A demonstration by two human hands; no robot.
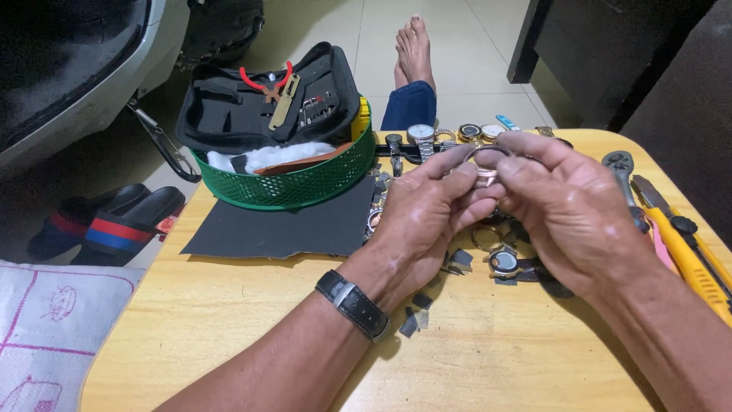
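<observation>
Above the wooden counter point(229, 320), both hands pinch a round watch case point(486, 162); left hand point(427, 210) fingers and right hand point(568, 202) fingers close on it; loose watches point(499, 259) lie untouched beneath.

A: What is held over the table point(229, 336)?

B: A small watch case point(486, 162) is pinched between the left hand point(427, 221) and the right hand point(568, 206), fingertips closed on its rim from both sides. A black strap point(353, 304) is worn on the left wrist.

A: And below the hands?

B: Loose watch parts point(503, 263) and dark scraps point(412, 320) are scattered there. A row of watches point(421, 136) is laid along the far edge.

A: To the sides?

B: A green basket point(293, 183) is set on a dark sheet point(282, 225), with an open tool case point(267, 95) resting on it. A yellow knife point(690, 263) and a ratchet point(621, 172) are laid at the right.
</observation>
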